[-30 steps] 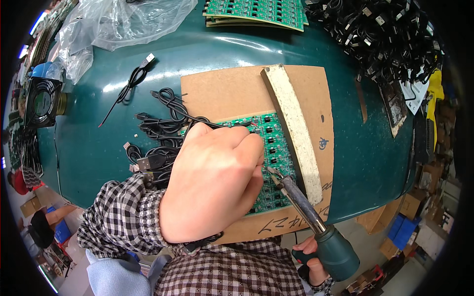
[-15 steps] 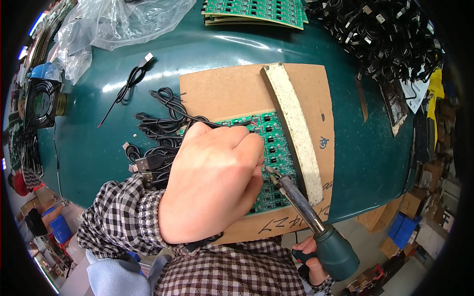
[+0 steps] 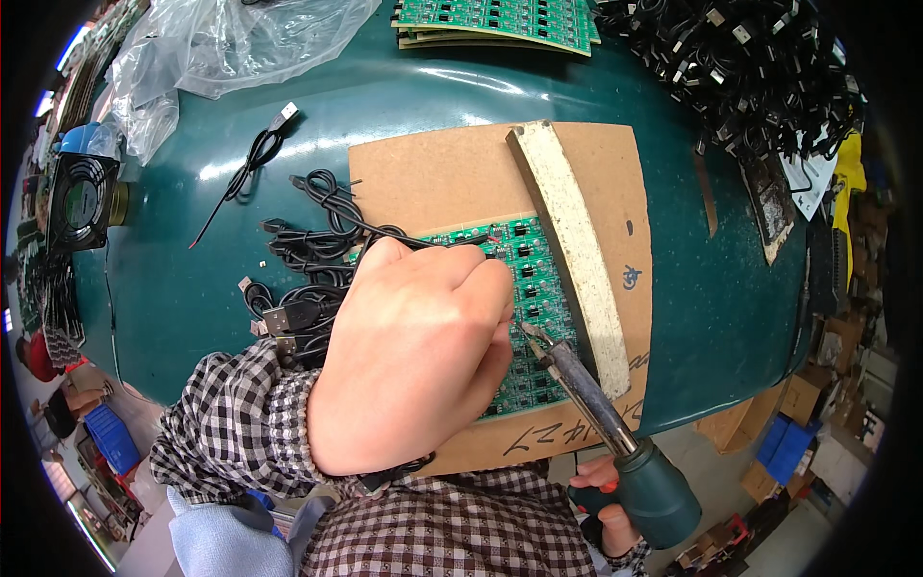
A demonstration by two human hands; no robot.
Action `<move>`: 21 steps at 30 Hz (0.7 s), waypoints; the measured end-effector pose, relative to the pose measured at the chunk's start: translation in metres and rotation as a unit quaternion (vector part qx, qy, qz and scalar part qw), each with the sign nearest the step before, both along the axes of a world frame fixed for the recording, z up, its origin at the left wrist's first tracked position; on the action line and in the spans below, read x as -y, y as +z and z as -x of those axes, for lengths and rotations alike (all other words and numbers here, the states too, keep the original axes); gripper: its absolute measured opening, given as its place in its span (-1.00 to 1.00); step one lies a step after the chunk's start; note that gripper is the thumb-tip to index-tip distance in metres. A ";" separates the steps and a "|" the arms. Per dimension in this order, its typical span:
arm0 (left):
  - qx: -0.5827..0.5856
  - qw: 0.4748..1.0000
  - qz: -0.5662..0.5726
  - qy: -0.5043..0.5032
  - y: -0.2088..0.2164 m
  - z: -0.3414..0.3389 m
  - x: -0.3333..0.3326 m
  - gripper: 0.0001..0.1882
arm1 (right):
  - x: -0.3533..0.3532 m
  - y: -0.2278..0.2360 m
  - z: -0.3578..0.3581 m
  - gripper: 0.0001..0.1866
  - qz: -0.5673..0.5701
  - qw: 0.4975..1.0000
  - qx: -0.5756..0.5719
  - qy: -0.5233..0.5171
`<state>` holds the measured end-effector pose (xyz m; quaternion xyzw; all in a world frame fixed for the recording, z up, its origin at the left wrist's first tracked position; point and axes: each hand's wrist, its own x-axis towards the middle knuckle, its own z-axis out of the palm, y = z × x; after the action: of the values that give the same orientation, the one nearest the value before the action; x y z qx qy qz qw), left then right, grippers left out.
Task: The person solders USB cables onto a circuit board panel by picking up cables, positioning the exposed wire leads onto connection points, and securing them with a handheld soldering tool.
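My left hand (image 3: 423,337) rests over a green circuit board panel (image 3: 524,288), its fingers curled closed. Their tips, and whatever they pinch, are hidden beneath the hand. In my right hand (image 3: 606,490) is a soldering iron (image 3: 586,389) with a dark green handle. Its tip sits over the panel, just right of my left fingers; whether it touches cannot be told. Black USB cables (image 3: 312,245) bunch up left of the panel, and one cable's red wire end lies on its upper part. A long whitish bar (image 3: 577,260) lies along the panel's right edge.
Cardboard (image 3: 433,178) lies under the panel on the green tabletop (image 3: 461,101). A single USB cable (image 3: 255,159) is at left, near a black fan (image 3: 82,200). At the back are clear plastic bags (image 3: 260,43), stacked circuit boards (image 3: 500,24) and a large cable heap (image 3: 740,67).
The soldering iron has shifted very slightly to the right. My left hand, the panel and the cables have not visibly moved.
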<state>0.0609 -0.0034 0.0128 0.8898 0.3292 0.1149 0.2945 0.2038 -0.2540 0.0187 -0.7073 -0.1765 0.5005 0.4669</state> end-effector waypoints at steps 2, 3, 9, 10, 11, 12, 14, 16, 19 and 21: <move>0.005 1.000 0.003 0.000 0.001 0.000 -0.001 -0.82 | 0.005 0.002 -0.001 -0.45 0.012 1.000 -0.018 -0.003; 0.008 1.000 0.005 -0.001 0.001 0.001 -0.002 -0.82 | 0.008 0.003 -0.001 -0.44 0.024 0.999 -0.039 -0.005; 0.000 1.000 0.001 0.001 0.001 0.000 0.000 -0.82 | 0.010 -0.009 0.004 -0.45 -0.008 0.998 -0.043 -0.051; 0.000 1.000 0.001 0.001 0.001 0.000 -0.001 -0.82 | 0.009 -0.008 0.004 -0.45 -0.007 0.998 -0.041 -0.051; 0.000 1.000 0.002 0.001 0.001 0.001 -0.001 -0.82 | 0.009 -0.007 0.004 -0.45 -0.007 0.998 -0.037 -0.049; 0.001 1.000 0.003 0.000 0.002 0.001 -0.002 -0.82 | 0.009 -0.005 0.004 -0.45 -0.007 0.998 -0.034 -0.046; 0.000 1.000 0.001 0.000 0.002 0.000 -0.002 -0.82 | 0.009 -0.006 0.005 -0.45 -0.007 0.998 -0.032 -0.045; 0.001 1.000 0.002 0.001 0.002 0.001 -0.001 -0.82 | 0.012 -0.007 0.005 -0.45 -0.007 0.999 -0.030 -0.044; 0.000 1.000 0.004 0.000 0.002 0.002 -0.001 -0.82 | 0.016 -0.011 0.004 -0.46 -0.023 0.999 -0.012 -0.041; -0.003 1.000 0.004 -0.001 0.002 0.001 -0.001 -0.82 | 0.011 -0.009 0.004 -0.47 -0.056 0.998 -0.011 -0.030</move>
<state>0.0596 -0.0028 0.0150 0.8891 0.3298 0.1110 0.2975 0.2000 -0.2653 0.0092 -0.6799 -0.1778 0.4829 0.5224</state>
